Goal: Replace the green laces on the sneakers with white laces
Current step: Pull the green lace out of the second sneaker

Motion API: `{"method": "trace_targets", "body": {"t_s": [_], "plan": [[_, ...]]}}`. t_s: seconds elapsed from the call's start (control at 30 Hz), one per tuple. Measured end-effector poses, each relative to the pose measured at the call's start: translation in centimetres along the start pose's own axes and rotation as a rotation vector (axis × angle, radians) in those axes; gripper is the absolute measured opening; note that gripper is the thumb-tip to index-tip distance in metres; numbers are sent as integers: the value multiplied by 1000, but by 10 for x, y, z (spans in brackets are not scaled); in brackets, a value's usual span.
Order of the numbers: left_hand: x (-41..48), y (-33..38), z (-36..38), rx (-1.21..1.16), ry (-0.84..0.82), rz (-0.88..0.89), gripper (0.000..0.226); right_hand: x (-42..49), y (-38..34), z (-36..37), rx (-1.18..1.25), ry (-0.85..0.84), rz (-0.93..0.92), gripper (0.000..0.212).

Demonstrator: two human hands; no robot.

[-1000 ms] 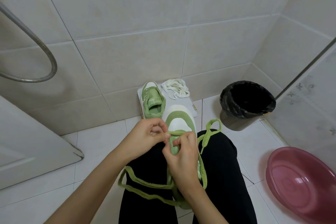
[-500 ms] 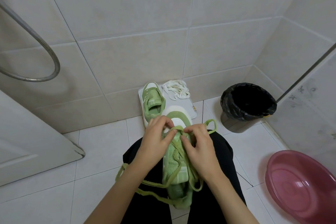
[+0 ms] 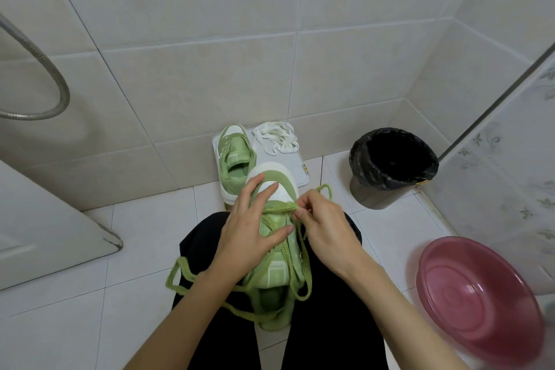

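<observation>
A green and white sneaker point(image 3: 276, 273) lies on my lap between my knees, toe pointing away. My left hand point(image 3: 252, 228) rests flat over its left side and toe, fingers straight. My right hand point(image 3: 322, 224) pinches the green lace point(image 3: 280, 206) where it crosses the lowest eyelets. Loose lengths of that lace hang down both sides of the shoe. The second green sneaker point(image 3: 235, 161) stands on a white board point(image 3: 300, 173) by the wall, and a pile of white laces point(image 3: 277, 138) lies beside it.
A bin with a black liner point(image 3: 392, 167) stands at the right on the tiled floor. A pink basin point(image 3: 477, 300) sits at the lower right beside a glass partition. A metal shower hose point(image 3: 45, 75) loops at the left above a white door edge.
My left hand has flattened onto the shoe's toe and side. My right hand has shifted right and now pinches the lace at the lowest eyelets, drawing it out sideways.
</observation>
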State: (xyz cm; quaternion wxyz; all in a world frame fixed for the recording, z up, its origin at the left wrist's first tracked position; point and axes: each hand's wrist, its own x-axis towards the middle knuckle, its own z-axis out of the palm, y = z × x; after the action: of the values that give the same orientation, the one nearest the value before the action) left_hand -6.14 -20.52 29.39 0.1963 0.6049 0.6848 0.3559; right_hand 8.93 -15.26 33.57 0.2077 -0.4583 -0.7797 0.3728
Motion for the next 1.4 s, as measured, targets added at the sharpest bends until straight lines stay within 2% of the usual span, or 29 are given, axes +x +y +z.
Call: {"method": "trace_targets", "body": {"t_s": [0.13, 0.2, 0.4, 0.53, 0.6, 0.73, 0.93, 0.97, 1.03, 1.07, 1.13, 1.2, 1.27, 1.3, 1.4], "plan": [[-3, 0, 0, 15, 6, 15, 71, -3, -15, -14, -203, -61, -11, 8], [-4, -1, 0, -52, 6, 5, 69, 2, -16, -14, -191, -83, -12, 11], [3, -10, -7, -138, -103, -57, 83, 7, 5, 14, 456, 47, -51, 18], [0, -14, -9, -130, -162, -33, 96, 17, 0, 35, 720, 136, -25, 24], [0, -12, -9, -72, -163, -14, 97, 22, -4, 34, 703, 123, -7, 24], [3, -11, -12, -47, -162, -27, 94, 16, -11, 18, 473, 77, 40, 23], [0, -11, -12, -55, -153, 1, 92, 6, -20, -5, 183, -93, 18, 20], [1, -11, -12, -66, -154, -16, 93, 10, -22, -4, 219, -74, 19, 18], [6, -11, -11, -85, -169, -52, 94, 17, -19, -1, 445, 9, 30, 12], [8, -12, -11, -98, -175, -63, 94, 19, -12, 1, 579, 39, 28, 16], [9, -16, -12, -130, -177, -68, 92, 19, 3, 6, 740, 33, 22, 40], [9, -19, -12, -151, -180, -65, 89, 18, 15, 13, 572, 69, 13, 49], [8, -20, -11, -157, -181, -69, 88, 21, 21, 24, 372, 143, 2, 29], [8, -19, -11, -156, -181, -72, 88, 22, 18, 28, 404, 165, 28, 14], [10, -13, -10, -111, -198, -68, 94, 22, 6, 35, 624, 244, 127, 55]]}}
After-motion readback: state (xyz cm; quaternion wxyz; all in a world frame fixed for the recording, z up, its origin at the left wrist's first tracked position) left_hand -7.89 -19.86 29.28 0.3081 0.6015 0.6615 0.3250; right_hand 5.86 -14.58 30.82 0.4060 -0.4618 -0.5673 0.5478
